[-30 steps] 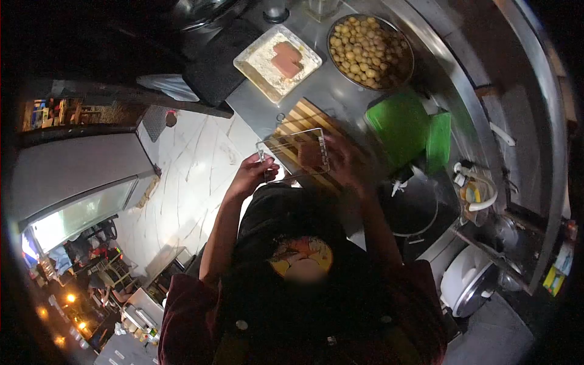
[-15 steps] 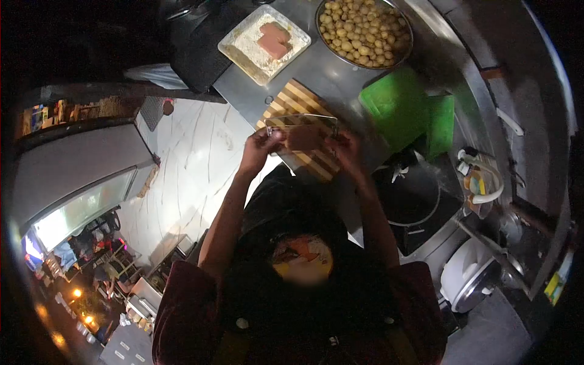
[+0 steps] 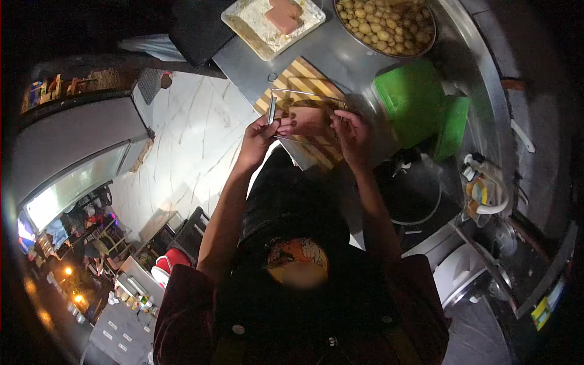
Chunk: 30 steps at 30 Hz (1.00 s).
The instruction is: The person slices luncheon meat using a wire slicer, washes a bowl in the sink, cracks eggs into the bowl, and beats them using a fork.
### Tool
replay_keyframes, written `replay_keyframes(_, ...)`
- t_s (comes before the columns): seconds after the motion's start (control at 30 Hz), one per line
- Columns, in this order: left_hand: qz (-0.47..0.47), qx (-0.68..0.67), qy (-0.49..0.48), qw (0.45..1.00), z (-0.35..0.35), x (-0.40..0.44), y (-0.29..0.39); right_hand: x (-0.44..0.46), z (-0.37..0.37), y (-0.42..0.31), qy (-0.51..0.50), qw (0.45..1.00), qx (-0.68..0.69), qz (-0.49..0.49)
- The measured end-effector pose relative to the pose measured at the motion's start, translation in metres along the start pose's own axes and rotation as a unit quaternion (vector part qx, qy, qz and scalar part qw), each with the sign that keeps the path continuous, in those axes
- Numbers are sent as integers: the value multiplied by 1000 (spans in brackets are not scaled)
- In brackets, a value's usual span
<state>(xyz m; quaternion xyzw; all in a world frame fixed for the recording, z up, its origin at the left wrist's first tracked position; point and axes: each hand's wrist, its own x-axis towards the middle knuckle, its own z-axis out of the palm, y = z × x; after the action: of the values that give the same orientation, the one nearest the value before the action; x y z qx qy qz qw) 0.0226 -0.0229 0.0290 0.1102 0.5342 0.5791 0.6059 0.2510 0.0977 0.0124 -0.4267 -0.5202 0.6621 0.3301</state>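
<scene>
A thin metal wire frame (image 3: 298, 92), tilted, spans the space between my hands above a striped wooden cutting board (image 3: 304, 70). My left hand (image 3: 261, 134) is closed around its left side, with fingertips reaching toward a pink slab of raw meat (image 3: 309, 120). The slab shows inside the frame's outline; whether it rests on the board or is held up, I cannot tell. My right hand (image 3: 351, 132) is at the slab's right edge, fingers apart and pointing inward. Its contact with the frame is unclear.
Beyond the board sits a square tray (image 3: 248, 38) of white flour with raw meat in it. A large bowl of small potatoes (image 3: 383, 30) stands at the back right. Green boards (image 3: 410, 100) lie right of the cutting board, near a dark round pan (image 3: 413, 191).
The frame has tilted, its left side now standing up in my left hand. My right hand's fingers have spread and moved slightly right. The view has shifted, so the counter items appear higher.
</scene>
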Motion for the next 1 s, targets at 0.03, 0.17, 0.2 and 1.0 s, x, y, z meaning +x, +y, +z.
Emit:
replay_keyframes(0.03,-2,19,15,1000,-3,1,-6,0,0,4,16,996,-83,-37)
replay_keyframes(0.17,-5,22,73,997,-6,-1,-19,2,12,10,60,984,-152,-69)
replay_keyframes(0.2,-7,19,78,997,-7,0,-22,2,15,10,70,991,-105,-49)
replay_keyframes(1.0,12,90,108,990,-8,3,-41,7,5,16,49,964,-241,-99)
